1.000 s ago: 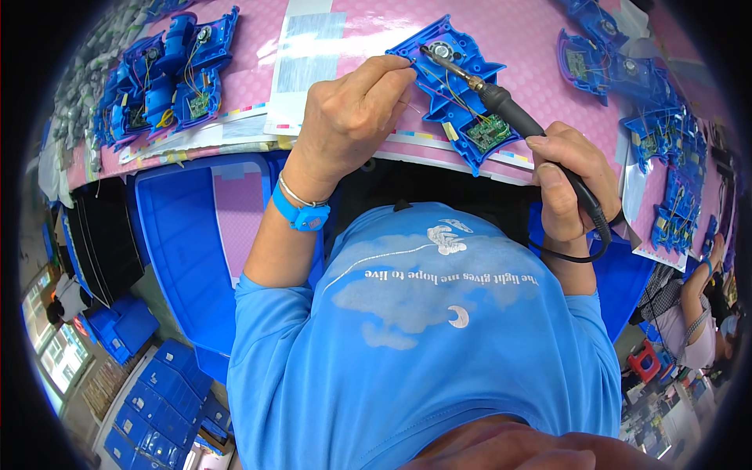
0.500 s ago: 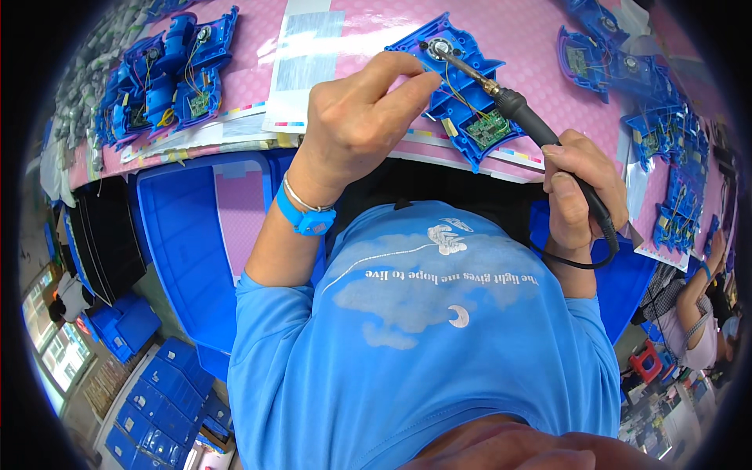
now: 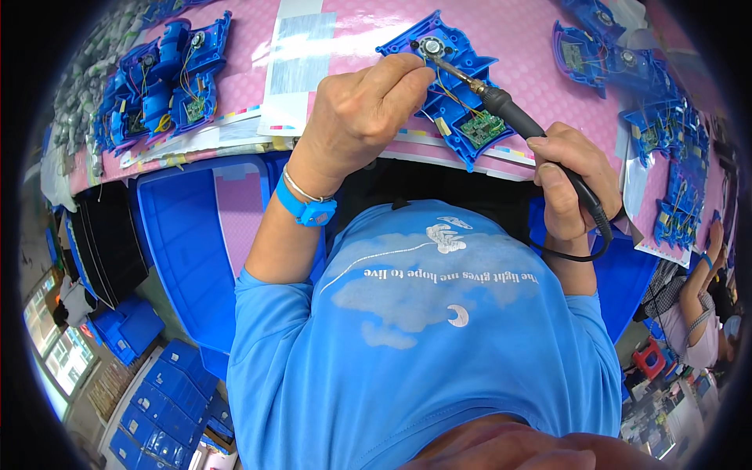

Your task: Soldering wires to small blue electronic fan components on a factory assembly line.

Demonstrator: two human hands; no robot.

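Note:
A blue plastic housing half (image 3: 401,43) lies on the pink table cover. Set in its far part is a round metal part like a small speaker (image 3: 432,46); a green circuit board (image 3: 481,128) sits at the near end, with thin wires between them. My right hand (image 3: 576,180) grips a soldering iron (image 3: 513,115) by its black handle, and the iron's tip meets the near edge of the round part. Beside that tip, my left hand (image 3: 360,113) is closed in a pinch over the housing's left side. Whatever its fingertips hold is hidden.
More blue housings with wires (image 3: 160,90) are grouped at the left. Others (image 3: 666,141) line the right side, where a co-worker's arm (image 3: 697,286) shows. A blue bin (image 3: 180,235) stands below the table edge, near a heap of grey packed pieces (image 3: 86,98).
The iron's tip has shifted from the middle of the round part to its near edge. My left fingertips have come closer to the tip, still pinched.

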